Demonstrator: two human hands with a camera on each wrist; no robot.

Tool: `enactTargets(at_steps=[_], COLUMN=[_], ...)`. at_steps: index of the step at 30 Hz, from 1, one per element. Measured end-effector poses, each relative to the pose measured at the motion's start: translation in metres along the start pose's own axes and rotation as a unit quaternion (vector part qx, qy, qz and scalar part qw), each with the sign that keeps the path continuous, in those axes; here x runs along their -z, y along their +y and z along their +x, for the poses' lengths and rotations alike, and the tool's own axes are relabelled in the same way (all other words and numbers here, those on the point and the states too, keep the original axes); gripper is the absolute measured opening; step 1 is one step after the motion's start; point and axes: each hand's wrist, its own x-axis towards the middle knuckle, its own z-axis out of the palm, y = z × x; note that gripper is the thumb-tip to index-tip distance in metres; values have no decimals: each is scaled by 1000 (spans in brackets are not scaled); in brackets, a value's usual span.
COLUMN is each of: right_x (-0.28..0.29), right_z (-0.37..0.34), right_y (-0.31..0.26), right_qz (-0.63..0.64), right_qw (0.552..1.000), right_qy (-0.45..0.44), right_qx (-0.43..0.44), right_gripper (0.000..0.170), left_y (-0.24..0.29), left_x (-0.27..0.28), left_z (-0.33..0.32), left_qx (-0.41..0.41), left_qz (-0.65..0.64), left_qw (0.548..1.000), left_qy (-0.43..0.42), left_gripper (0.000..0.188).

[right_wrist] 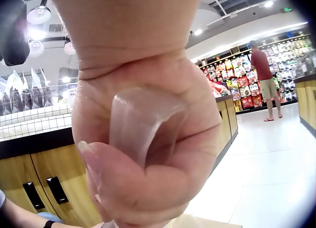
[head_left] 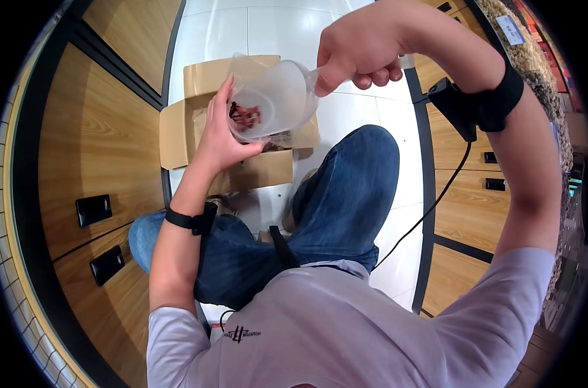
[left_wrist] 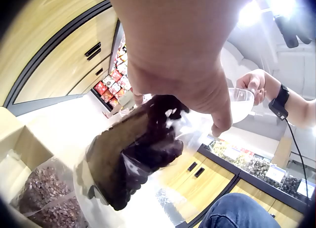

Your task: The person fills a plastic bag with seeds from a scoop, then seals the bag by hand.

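Note:
My right hand (head_left: 365,48) grips the handle of a translucent plastic scoop (head_left: 290,90), held high and tipped toward the left. In the right wrist view the fingers curl round the hollow handle (right_wrist: 129,122). Dark red pieces (head_left: 245,116) show at the scoop's low end. With thumb and fingers spread to either side, my left hand (head_left: 217,139) holds a clear plastic bag (head_left: 242,64) around the scoop's mouth. Seen from the left wrist, the bag hangs below the hand with a dark mass (left_wrist: 153,144) inside.
Under the hands an open cardboard box (head_left: 174,139) stands on the white tiled floor (head_left: 281,26). A clear bag of reddish-brown bits (left_wrist: 47,198) lies in it. Wooden cabinets (head_left: 113,155) line both sides. A person (right_wrist: 266,80) stands farther off by shelves of packages.

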Motion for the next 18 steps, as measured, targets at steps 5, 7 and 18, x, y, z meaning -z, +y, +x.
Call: enactTargets(at_steps=[5,7,18], right_x=[-8,-5,-11], right_z=[-10,-21,6], right_y=[-30,-29,100], right_qz=[-49,-58,237], right_qw=[994,994,970], right_qy=[18,25,21], right_qx=[-92,-84,42], right_gripper=[41,40,44], left_y=[-11,-13,-18], left_x=[-1,-1,40], left_z=[-4,-6,-5], left_qx=[-1,10,-19], left_qz=[-7,-36,-26], left_qw=[1000,999,987], left_qy=[2,22,157], left_gripper=[121,121,119])
